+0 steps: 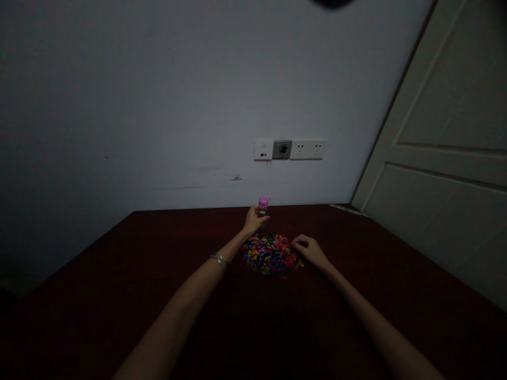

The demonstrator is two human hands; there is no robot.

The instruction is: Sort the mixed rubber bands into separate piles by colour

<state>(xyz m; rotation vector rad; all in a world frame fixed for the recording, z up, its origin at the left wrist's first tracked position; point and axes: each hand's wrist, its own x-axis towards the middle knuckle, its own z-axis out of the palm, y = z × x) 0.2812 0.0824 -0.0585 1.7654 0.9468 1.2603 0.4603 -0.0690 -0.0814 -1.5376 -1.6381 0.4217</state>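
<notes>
My left hand [254, 218] is wrapped round a small clear bottle [263, 212] with a pink top [264, 201], held upright beyond the pile. Part of the bottle is covered by my fingers. In front of it lies a heap of small multicoloured bands [271, 254], which look like little rubber hair ties, spread on the dark red table. At the heap's right edge is my right hand [311, 249], its fingers curled and thumb and forefinger close together. Whatever is between those fingertips is too small to make out.
The dark red table [178, 237] meets a pale wall [178, 105] at the back. Several switches and sockets [307, 150] are set in the wall. A panelled door [443, 158] stands at the right, and a thin pale strip [348, 210] lies near the table's back right corner.
</notes>
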